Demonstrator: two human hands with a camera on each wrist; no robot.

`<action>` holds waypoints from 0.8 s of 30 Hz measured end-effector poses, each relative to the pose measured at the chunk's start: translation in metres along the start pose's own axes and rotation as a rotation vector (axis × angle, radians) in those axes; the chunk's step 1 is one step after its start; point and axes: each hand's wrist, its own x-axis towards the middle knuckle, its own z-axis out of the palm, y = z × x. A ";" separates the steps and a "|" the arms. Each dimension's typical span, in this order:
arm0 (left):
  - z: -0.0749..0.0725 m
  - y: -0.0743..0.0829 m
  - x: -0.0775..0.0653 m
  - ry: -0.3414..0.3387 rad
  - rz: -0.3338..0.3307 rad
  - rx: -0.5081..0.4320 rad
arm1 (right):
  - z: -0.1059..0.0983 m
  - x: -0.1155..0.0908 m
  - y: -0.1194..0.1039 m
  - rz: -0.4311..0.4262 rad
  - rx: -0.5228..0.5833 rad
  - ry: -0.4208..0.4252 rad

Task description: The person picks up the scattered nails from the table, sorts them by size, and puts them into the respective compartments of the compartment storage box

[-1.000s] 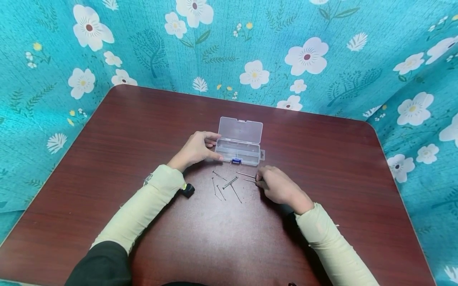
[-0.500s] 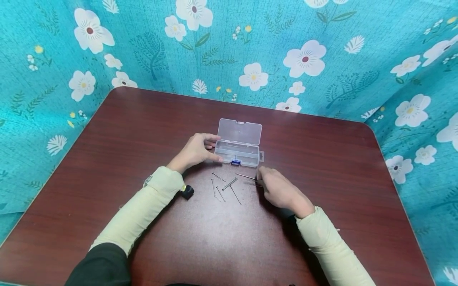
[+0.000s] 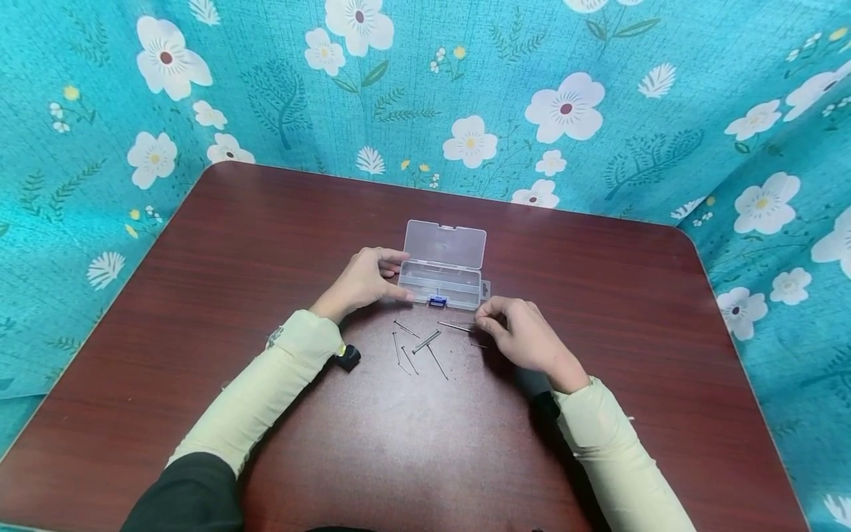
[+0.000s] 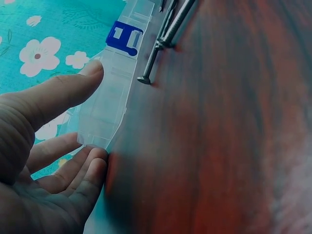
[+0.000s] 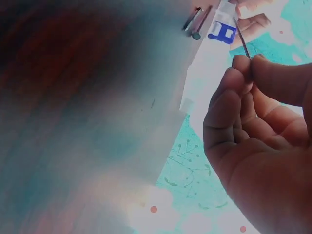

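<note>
A clear plastic case [image 3: 459,288] with a blue latch [image 3: 437,301] stands with its lid [image 3: 445,245] raised. My left hand [image 3: 368,275] holds its left end, thumb at the front edge and fingers at the end wall and behind, as the left wrist view [image 4: 53,146] shows. My right hand [image 3: 521,332], near the front right corner of the case, pinches a thin nail [image 5: 243,40] between thumb and forefinger. Its tip points towards the case in the right wrist view. Another nail [image 3: 455,326] lies just left of those fingers.
Several loose nails [image 3: 435,360] lie on the dark red table [image 3: 425,443] in front of the case, some crossing. A hanging tab [image 3: 486,290] sticks out from the case's right end. A flowered teal curtain [image 3: 279,96] hangs behind the table.
My right hand has risen a little from the tabletop and turned, so that thumb and forefinger show pinching a nail. The left hand and the case have stayed in place.
</note>
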 end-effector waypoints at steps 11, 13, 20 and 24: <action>-0.001 -0.001 0.000 0.005 0.009 -0.002 | 0.000 0.010 0.001 0.139 0.123 0.055; -0.001 -0.001 0.000 0.007 0.012 0.003 | 0.000 0.011 0.001 0.160 0.135 0.063; 0.000 -0.002 -0.001 0.004 0.016 0.018 | 0.000 0.016 -0.003 0.220 0.187 0.057; -0.001 -0.001 -0.001 0.008 0.021 0.026 | 0.001 0.021 -0.005 0.235 0.201 0.065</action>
